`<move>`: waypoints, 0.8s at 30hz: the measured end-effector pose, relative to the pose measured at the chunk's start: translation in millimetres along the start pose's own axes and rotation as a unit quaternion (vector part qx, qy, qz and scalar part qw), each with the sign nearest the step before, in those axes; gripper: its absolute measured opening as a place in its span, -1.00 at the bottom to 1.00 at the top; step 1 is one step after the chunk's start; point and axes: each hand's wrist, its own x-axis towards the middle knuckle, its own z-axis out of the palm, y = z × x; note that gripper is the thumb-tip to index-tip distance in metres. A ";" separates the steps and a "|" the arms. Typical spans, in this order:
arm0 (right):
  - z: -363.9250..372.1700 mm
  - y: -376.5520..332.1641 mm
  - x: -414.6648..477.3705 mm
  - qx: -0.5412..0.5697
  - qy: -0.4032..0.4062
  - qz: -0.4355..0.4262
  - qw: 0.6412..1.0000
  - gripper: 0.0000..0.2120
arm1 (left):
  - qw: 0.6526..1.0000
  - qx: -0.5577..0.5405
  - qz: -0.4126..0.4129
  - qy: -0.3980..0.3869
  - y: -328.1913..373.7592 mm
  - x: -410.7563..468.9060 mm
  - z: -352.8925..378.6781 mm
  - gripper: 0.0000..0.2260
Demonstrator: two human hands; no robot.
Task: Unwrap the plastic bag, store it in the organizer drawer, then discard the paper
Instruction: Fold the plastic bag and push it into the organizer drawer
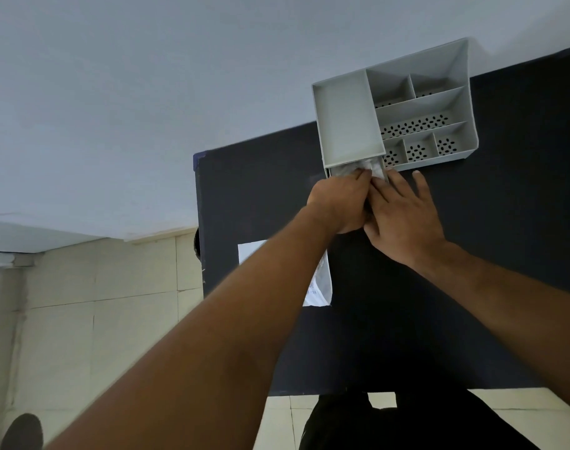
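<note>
Here, the grey organizer [459, 69] sits on the dark bench [472, 271]. Its drawer [337, 171] is open a little, and the crinkly, see-through plastic bag [373, 164] is inside. The left hand [338, 203] curls its fingers round the plastic bag. The right hand [403, 219] rests beside it, fingers straight. White paper [323, 284] lies under the left arm.

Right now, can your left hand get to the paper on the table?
Probably yes. The paper lies on the table under the left forearm, nothing on it. The left hand grips the bag at the drawer, so it must let go and draw back first.
</note>
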 end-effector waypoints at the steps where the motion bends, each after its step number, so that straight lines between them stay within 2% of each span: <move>1: 0.1 -0.5 -1.3 0.003 0.005 0.001 1.000 -0.40 | 1.000 0.012 -0.001 0.000 0.0 2.3 0.3 -0.47; 8: 0.3 4.3 -6.7 0.008 0.023 0.000 1.000 -0.45 | 0.999 0.038 -0.034 -0.013 -9.3 -8.8 7.5 -0.38; 13: 0.3 7.3 -7.0 0.001 0.002 -0.008 1.000 -0.39 | 0.995 0.081 0.001 -0.051 -22.6 -13.9 9.1 -0.37; 20: -1.5 8.6 -1.5 -0.015 -0.015 -0.009 1.000 -0.39 | 0.995 0.089 -0.005 -0.052 -18.9 -7.1 8.4 -0.31; 24: -1.4 6.3 0.0 -0.013 -0.017 -0.003 1.000 -0.40 | 0.998 0.063 -0.014 -0.019 -15.0 -20.0 1.2 -0.40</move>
